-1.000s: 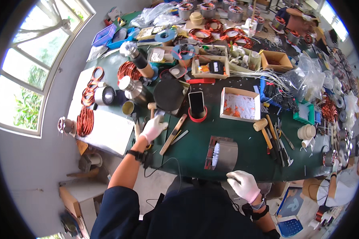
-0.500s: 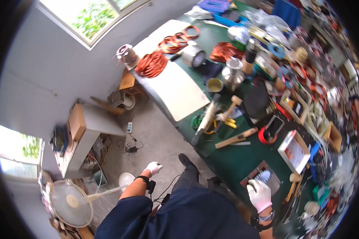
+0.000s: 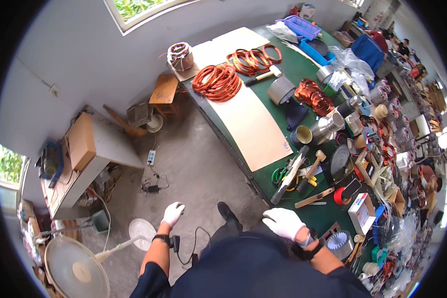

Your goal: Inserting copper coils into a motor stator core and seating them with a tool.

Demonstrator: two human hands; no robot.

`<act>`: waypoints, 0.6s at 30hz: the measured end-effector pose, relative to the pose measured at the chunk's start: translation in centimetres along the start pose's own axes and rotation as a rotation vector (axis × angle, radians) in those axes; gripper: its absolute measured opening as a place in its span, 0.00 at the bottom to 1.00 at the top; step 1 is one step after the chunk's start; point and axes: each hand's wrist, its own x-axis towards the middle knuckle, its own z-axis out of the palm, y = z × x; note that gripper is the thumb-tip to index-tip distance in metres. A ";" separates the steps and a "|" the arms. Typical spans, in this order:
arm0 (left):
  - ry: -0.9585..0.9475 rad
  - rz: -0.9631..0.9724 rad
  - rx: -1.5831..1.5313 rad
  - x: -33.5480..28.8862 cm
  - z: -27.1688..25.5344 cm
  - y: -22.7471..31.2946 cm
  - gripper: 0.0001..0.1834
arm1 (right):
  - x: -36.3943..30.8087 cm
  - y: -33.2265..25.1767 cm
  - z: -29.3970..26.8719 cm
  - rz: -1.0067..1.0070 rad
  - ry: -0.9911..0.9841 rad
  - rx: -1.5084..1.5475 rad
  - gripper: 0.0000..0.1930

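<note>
My left hand (image 3: 174, 214), in a white glove, hangs over the grey floor with loosely bent fingers and nothing in it. My right hand (image 3: 283, 222), also gloved, is by the near edge of the green table (image 3: 310, 214), its fingers apart and holding nothing. Beside my right wrist sits a metal stator core (image 3: 339, 243) with pale strips standing around its inside. Nearby lie a flat wooden stick (image 3: 314, 197), a wooden mallet (image 3: 313, 166) and a roll of red tape (image 3: 339, 195). An open white box (image 3: 361, 213) stands farther right.
Red copper wire coils (image 3: 217, 83) and a cream sheet (image 3: 251, 131) lie on the table. At its far left corner is a wound stator (image 3: 180, 56). A standing fan (image 3: 78, 268), cabinet (image 3: 111, 141), wooden stool (image 3: 164, 89) and power strip (image 3: 151, 158) are on the left.
My right hand has moved left, away from over the stator core to the table's edge. My view has shifted, bringing more of the table's far end and some people into sight.
</note>
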 end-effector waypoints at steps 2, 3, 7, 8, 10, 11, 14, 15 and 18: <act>0.084 0.013 -0.002 -0.5 -2.8 -2.2 0.16 | 3.7 -0.7 0.2 -0.017 -0.039 -0.023 0.16; 0.118 0.017 0.043 -0.9 -3.8 -2.9 0.15 | 5.2 -0.7 0.6 -0.052 -0.041 -0.037 0.17; 0.132 -0.141 -0.177 -1.7 -5.1 -3.7 0.11 | 11.1 -2.2 0.6 -0.100 -0.121 -0.026 0.17; 0.118 -0.164 -0.229 -1.5 -5.0 -3.9 0.12 | 12.6 -2.6 0.5 -0.115 -0.140 -0.003 0.18; 0.076 -0.188 -0.325 -0.9 -5.6 -4.4 0.13 | 15.8 -3.5 0.2 -0.101 -0.179 -0.007 0.18; 0.057 -0.191 -0.340 0.1 -6.1 -4.2 0.13 | 17.2 -3.7 0.0 -0.086 -0.224 -0.008 0.18; 0.038 -0.168 -0.291 3.3 -8.3 -1.9 0.13 | 21.4 -2.2 -0.2 -0.048 -0.190 0.029 0.19; 0.053 -0.160 -0.278 4.2 -9.1 -1.7 0.13 | 23.1 -1.9 -0.6 -0.045 -0.190 0.042 0.19; 0.059 -0.146 -0.218 8.7 -12.8 -0.2 0.13 | 28.4 0.8 -2.6 0.008 -0.140 0.105 0.19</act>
